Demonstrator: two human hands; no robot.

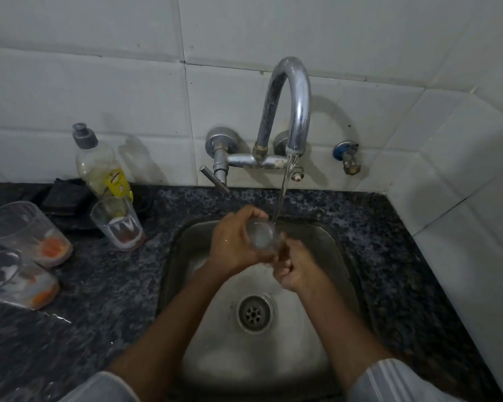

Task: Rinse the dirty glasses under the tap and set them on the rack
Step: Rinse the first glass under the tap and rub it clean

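Rinsing is underway: the left hand (234, 242) is wrapped around a clear glass (262, 235) over the steel sink (343, 256), right under the tap (288, 108) stream. The right hand (295, 269) has its fingers curled against the glass's lower end. Next it probably needs tipping out and moving to the rack, which isn't visible. At 9 o'clock, three smooth tumblers (29, 232) with orange residue wait on speckled granite.
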